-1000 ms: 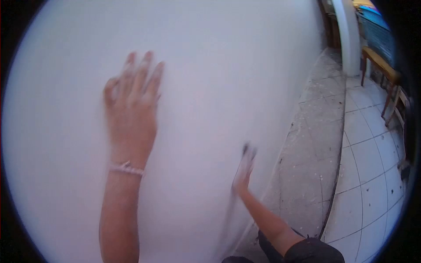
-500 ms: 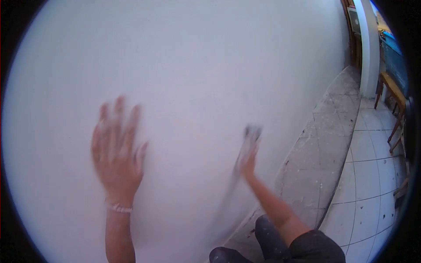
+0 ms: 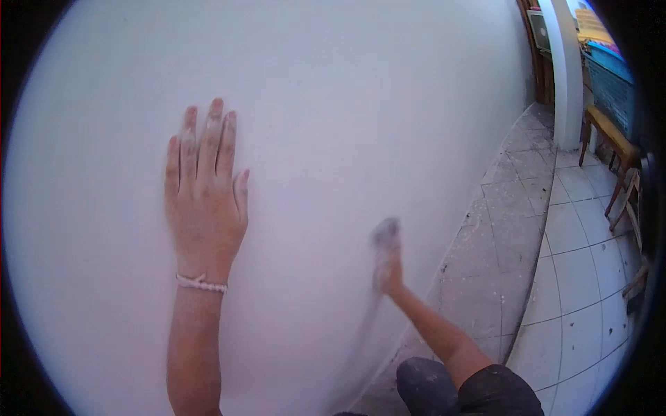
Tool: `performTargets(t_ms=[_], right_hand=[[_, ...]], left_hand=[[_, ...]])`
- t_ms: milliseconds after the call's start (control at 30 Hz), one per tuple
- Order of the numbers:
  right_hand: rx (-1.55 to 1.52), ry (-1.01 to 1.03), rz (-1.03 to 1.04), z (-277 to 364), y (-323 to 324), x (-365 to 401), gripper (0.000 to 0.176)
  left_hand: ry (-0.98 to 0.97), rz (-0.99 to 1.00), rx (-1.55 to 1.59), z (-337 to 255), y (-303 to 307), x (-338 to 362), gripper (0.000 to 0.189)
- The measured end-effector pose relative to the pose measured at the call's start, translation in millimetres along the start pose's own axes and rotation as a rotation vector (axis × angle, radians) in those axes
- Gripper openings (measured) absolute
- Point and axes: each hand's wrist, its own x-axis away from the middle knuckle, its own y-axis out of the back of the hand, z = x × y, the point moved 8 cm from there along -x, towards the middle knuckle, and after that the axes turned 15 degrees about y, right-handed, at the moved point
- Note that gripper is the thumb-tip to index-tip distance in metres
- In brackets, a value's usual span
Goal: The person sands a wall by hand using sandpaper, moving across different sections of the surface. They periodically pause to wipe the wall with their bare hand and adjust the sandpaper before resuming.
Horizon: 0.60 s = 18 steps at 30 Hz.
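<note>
My left hand (image 3: 206, 173) lies flat on the white wall (image 3: 312, 90), fingers stretched upward and the thumb a little apart. White dust coats its fingers, and a pale beaded bracelet (image 3: 201, 283) circles the wrist. Lower and to the right, my right hand (image 3: 388, 260) presses a small grey pad (image 3: 386, 230) against the wall. Motion smears both hand and pad, so the pad's exact kind cannot be made out. The right arm's shadow falls down the wall beside it.
Dusty grey floor tiles (image 3: 479, 277) run along the wall's foot, with lighter tiles (image 3: 576, 277) beyond a step edge. At the right stand a white pillar (image 3: 565, 83), a wooden stool (image 3: 614, 139) and a blue crate (image 3: 610, 90). My knee (image 3: 427, 385) is near the wall.
My left hand has moved up and slightly right, and now rests sharp against the wall. My right hand has shifted slightly down and left with the grey pad. The view has turned slightly right.
</note>
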Motion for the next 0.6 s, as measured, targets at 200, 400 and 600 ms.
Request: performTargets(t_ms=[200,400,600], right_hand=[[0.755,0.312,-0.089,121,-45,-164,0.060],[0.255,0.409,0.189,74,-37,-50,0.061],[0.713,0.150,-0.226,45,3,-170,0.059]], left_hand=[[0.014,0.026,-0.001,-22,-8,-6,0.064],[-0.004,0.075,-0.011,-33,-12,0,0.064],[-0.069,0.077,-0.010,-49,-22,5,0.065]])
